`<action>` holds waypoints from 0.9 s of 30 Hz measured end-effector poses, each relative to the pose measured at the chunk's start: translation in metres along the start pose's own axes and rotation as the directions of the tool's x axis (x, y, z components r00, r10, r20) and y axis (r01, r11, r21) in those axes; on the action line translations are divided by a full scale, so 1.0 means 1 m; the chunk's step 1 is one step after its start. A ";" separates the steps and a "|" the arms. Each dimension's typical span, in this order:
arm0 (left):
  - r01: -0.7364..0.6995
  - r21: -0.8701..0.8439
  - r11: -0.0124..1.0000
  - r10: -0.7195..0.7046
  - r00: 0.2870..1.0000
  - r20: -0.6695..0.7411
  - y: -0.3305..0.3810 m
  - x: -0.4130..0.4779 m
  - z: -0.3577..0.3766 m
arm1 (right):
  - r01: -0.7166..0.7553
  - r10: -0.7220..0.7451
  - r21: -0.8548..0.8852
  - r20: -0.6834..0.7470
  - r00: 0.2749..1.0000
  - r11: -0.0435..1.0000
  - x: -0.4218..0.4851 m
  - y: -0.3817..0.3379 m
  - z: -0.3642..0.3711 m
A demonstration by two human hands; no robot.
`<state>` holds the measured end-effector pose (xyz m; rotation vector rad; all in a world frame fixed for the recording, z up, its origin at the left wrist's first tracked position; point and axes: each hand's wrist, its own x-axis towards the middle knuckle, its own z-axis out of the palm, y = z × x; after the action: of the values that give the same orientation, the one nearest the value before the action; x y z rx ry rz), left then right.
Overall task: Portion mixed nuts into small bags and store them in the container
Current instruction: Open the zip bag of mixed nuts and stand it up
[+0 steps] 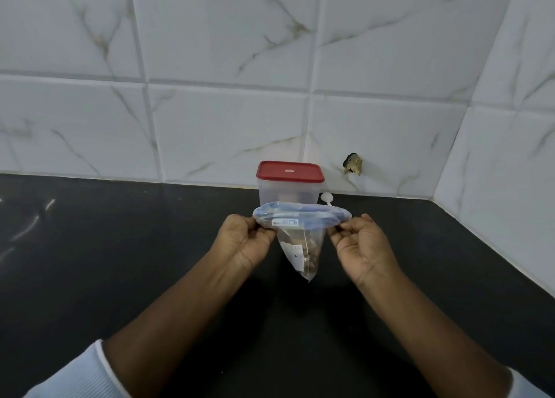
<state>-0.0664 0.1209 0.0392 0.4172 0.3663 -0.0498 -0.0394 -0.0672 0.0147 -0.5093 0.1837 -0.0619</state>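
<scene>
Nuts [310,258] sit in the lower corner of a small clear zip bag [295,249], which hangs tilted in the air above the black countertop [120,262], its point downward. The bag's blue zip strip [303,216] runs left to right along its top edge. The left hand [246,241] pinches the left end of that strip between thumb and curled fingers. The right hand [360,244] pinches the right end the same way, palm turned toward the camera. Just beyond the bag, near the far edge of the counter, stands a clear plastic container [288,192] with a red lid [289,172] on it. A white spoon [326,199] lies just to the right of the container. Behind them rises a white marbled tile wall [225,112] with a broken hole [353,164]. Pale sleeves [75,376] show at the near corners.
</scene>
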 end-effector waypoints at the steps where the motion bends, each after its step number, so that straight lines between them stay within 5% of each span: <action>1: 0.010 0.006 1.000 -0.010 1.000 -0.012 -0.001 -0.001 0.000 | 0.006 -0.006 0.014 -0.006 1.000 1.000 0.000 -0.001 0.001; 11: 0.035 0.015 0.999 -0.035 0.999 0.009 0.004 0.011 -0.013 | -0.131 0.136 -0.066 0.074 0.988 0.989 -0.015 -0.013 0.004; 14: 0.059 0.264 0.963 -0.087 0.992 0.094 0.007 0.000 -0.010 | -0.175 0.218 -0.241 0.161 0.963 0.955 -0.014 -0.013 0.001; 17: -0.003 0.608 0.794 -0.072 0.993 0.098 0.009 0.000 -0.008 | -0.136 0.237 -0.413 0.205 0.950 0.901 -0.012 -0.013 0.000; 21: -0.259 0.929 0.264 0.225 0.953 0.202 0.011 0.010 -0.012 | 0.094 0.074 -0.738 0.192 0.979 0.668 -0.008 -0.016 -0.003; 23: -0.311 0.931 0.188 0.268 0.929 0.256 0.011 0.008 -0.012 | 0.210 -0.027 -0.871 0.221 0.975 0.444 -0.007 -0.016 -0.005; 27: -0.338 0.935 0.107 0.286 0.911 0.297 0.011 0.012 -0.015 | 0.301 -0.066 -0.934 0.294 0.953 0.190 -0.006 -0.016 -0.008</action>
<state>-0.0589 0.1373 0.0268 1.8611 0.1301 0.1498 -0.0474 -0.0842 0.0168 -1.8853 -0.0755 -0.1364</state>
